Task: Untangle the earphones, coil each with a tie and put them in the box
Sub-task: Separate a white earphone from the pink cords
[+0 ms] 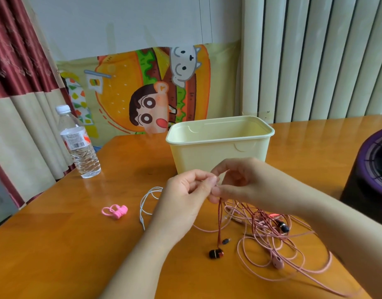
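The left hand (183,197) and right hand (239,182) meet just above the wooden table (56,244), each pinching the red braided earphone cord (219,221) at the same spot between thumb and fingertips; one strand hangs straight down to a black-and-red earbud (216,253) that rests on or just over the wood. To the right the rest of that cord lies knotted into the pink earphones (293,251), whose loops spread wide over the table, and a white cord (148,203) curls out from behind the left hand. The pale yellow box (220,143) stands open just behind the hands, apparently empty, and the pink ties (115,211) lie untouched to the left, so the sorting looks barely begun. Pulling the red strand hard from here could tighten the knot instead of freeing it, or drag the pink loops toward the table's near edge. How the cords cross inside the tangle is hard to make out, the left hand hides much of the white cord, and the box's floor is out of sight.
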The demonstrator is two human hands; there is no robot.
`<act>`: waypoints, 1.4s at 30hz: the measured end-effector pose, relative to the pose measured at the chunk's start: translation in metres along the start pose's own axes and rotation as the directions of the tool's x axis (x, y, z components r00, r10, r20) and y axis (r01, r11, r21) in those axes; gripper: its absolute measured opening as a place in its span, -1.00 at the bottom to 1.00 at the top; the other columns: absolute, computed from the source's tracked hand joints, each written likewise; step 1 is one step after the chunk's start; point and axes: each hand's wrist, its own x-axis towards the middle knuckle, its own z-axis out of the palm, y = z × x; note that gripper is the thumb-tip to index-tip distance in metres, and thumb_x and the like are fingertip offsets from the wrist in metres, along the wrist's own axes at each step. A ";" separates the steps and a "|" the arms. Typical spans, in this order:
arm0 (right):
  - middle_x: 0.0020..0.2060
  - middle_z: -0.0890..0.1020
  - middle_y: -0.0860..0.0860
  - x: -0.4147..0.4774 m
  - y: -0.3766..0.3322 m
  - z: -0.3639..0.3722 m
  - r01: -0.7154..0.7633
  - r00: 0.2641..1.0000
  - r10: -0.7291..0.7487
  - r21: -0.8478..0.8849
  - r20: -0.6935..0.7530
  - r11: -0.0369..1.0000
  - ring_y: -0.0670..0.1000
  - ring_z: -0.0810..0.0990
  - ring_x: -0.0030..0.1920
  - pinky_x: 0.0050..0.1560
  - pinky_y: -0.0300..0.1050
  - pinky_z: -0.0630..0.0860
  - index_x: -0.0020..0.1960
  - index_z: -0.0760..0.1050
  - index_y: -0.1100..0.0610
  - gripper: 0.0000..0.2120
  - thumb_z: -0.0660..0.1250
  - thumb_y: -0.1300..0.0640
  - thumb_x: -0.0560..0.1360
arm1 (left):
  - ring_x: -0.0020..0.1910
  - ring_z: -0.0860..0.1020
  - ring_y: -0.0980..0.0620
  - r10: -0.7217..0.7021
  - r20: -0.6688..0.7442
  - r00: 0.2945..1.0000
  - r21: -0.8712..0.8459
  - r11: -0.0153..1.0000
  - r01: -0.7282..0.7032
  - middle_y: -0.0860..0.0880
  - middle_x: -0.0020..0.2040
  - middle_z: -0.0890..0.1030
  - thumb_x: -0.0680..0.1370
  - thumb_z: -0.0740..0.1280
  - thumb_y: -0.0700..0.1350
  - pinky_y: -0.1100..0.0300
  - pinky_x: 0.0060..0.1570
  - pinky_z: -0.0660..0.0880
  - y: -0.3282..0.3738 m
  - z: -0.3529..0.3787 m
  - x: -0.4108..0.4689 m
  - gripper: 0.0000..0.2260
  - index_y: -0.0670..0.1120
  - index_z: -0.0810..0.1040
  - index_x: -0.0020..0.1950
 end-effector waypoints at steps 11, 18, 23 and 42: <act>-0.29 0.60 0.00 -0.002 0.016 -0.007 -0.130 0.984 0.154 -0.227 0.089 0.965 -0.12 0.48 -0.34 -0.26 -0.18 0.43 -0.16 0.58 0.00 -0.84 0.30 -0.02 0.52 | -0.51 0.24 0.20 -0.026 -0.336 0.941 -0.499 0.852 -0.155 0.11 -0.49 0.30 0.60 0.17 -0.25 0.38 -0.52 0.17 0.005 -0.015 0.009 -0.80 -0.07 0.56 -0.06; -0.43 0.61 -0.08 0.000 0.014 -0.005 -0.127 0.984 0.139 -0.110 0.109 0.986 -0.19 0.41 -0.49 -0.40 -0.36 0.30 -0.05 0.53 -0.06 -0.86 0.21 -0.03 0.58 | -0.49 0.25 0.18 -0.002 -0.334 0.943 -0.296 0.950 -0.103 0.09 -0.48 0.31 0.63 0.14 -0.20 0.35 -0.49 0.21 -0.004 -0.019 0.010 -0.78 -0.04 0.57 -0.03; -0.50 0.51 -0.02 -0.002 0.010 -0.009 -0.079 0.994 0.079 -0.013 0.068 0.997 -0.04 0.39 -0.45 -0.33 -0.12 0.34 -0.29 0.50 -0.17 -0.74 0.19 -0.09 0.56 | -0.38 0.41 0.18 -0.105 -0.137 0.985 0.054 0.992 0.113 0.07 -0.28 0.51 0.63 0.05 0.07 0.24 -0.31 0.40 -0.016 -0.009 0.007 -0.71 0.08 0.56 0.00; -0.11 0.61 -0.18 0.000 0.006 -0.011 -0.088 0.990 0.074 -0.117 -0.118 0.989 -0.19 0.58 -0.12 -0.04 -0.15 0.57 -0.06 0.55 -0.09 -0.87 0.36 0.15 0.49 | -0.16 0.58 0.20 0.066 -0.051 0.997 0.191 0.980 -0.055 0.15 -0.23 0.63 0.53 0.35 -0.09 0.35 -0.14 0.49 -0.008 0.000 0.000 -0.89 0.08 0.57 -0.18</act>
